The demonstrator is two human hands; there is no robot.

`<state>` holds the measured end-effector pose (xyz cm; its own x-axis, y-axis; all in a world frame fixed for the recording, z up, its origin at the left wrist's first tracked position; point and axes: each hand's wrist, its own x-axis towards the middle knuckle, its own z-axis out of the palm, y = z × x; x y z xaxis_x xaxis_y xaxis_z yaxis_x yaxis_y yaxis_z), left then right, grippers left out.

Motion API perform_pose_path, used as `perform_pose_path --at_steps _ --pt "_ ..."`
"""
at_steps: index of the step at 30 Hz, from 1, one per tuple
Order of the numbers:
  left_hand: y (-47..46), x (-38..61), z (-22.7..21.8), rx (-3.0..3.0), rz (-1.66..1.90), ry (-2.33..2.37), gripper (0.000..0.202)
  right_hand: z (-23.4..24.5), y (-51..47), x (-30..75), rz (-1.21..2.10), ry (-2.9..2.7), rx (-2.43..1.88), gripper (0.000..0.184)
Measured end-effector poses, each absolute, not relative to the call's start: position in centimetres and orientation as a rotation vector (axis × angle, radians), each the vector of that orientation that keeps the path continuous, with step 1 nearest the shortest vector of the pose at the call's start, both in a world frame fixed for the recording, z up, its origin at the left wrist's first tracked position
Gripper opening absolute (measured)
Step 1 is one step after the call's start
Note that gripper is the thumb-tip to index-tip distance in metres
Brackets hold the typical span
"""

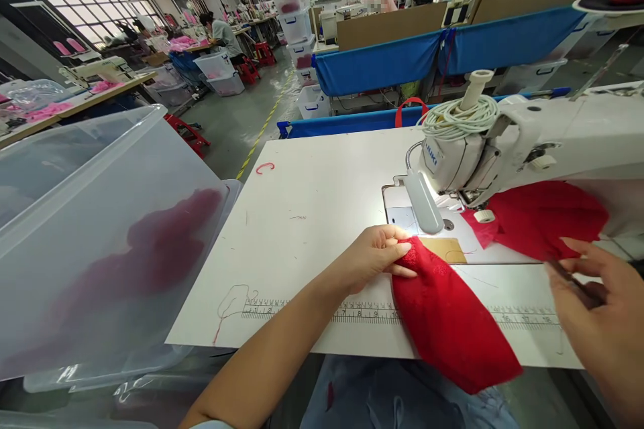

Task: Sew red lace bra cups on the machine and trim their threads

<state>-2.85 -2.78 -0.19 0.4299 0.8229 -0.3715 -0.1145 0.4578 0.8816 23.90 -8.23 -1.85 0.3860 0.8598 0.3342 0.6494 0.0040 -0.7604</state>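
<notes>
My left hand [380,256] pinches the upper corner of a red fabric piece [453,322] with a lace-like patch near the fingers. The piece hangs over the table's front edge towards my lap. My right hand [588,301], at the right, is closed around dark thread snips [576,283], partly hidden by the fingers and slightly blurred. Just beyond its fingertips, more red fabric [548,218] lies on the bed under the arm of the white sewing machine [503,147]. The machine's needle area stands ahead of my left hand, apart from the held piece.
A printed ruler [367,313] runs along the front of the white table [322,194]; loose threads lie at its left. A translucent plastic bin [100,248] stands against the left side. Blue cloth slings [377,67] hang behind the table. Other people sit at machines farther back.
</notes>
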Motion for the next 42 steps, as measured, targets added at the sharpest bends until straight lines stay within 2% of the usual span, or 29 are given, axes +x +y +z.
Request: perform_pose_path --at_steps 2,5,10,17,22,28,31,38,42 --pt "-2.9 -2.6 -0.2 0.892 0.689 0.912 0.034 -2.1 -8.3 22.7 0.469 -1.215 -1.781 0.030" --pt "-3.2 -2.3 -0.3 0.852 0.693 0.894 0.046 -2.0 -8.5 18.9 0.726 -1.300 -1.650 0.034" --pt "-3.7 -1.9 -0.3 0.863 0.735 0.862 0.047 -1.2 -7.2 14.1 0.768 -1.551 -1.481 0.024" --pt "-3.8 -1.6 -0.2 0.860 0.807 0.851 0.044 -1.8 -6.3 13.9 0.822 -1.475 -1.441 0.021" --pt "-3.7 -1.7 -0.4 0.817 0.831 0.900 0.047 -2.0 -6.5 14.2 0.611 -1.439 -1.519 0.017" --pt "-3.6 -1.8 -0.3 0.787 0.826 0.882 0.047 -2.4 -6.6 14.1 0.365 -1.615 -1.307 0.011" --pt "-3.7 -1.7 -0.3 0.799 0.835 0.874 0.045 -2.9 -6.3 13.9 0.292 -1.660 -1.335 0.017" --pt "-3.4 -2.0 -0.4 0.779 0.816 0.947 0.030 -2.4 -6.3 14.1 0.422 -1.700 -1.321 0.031" --pt "-3.2 -2.0 -0.4 0.759 0.836 0.933 0.032 -1.8 -6.5 14.3 0.484 -1.663 -1.336 0.032"
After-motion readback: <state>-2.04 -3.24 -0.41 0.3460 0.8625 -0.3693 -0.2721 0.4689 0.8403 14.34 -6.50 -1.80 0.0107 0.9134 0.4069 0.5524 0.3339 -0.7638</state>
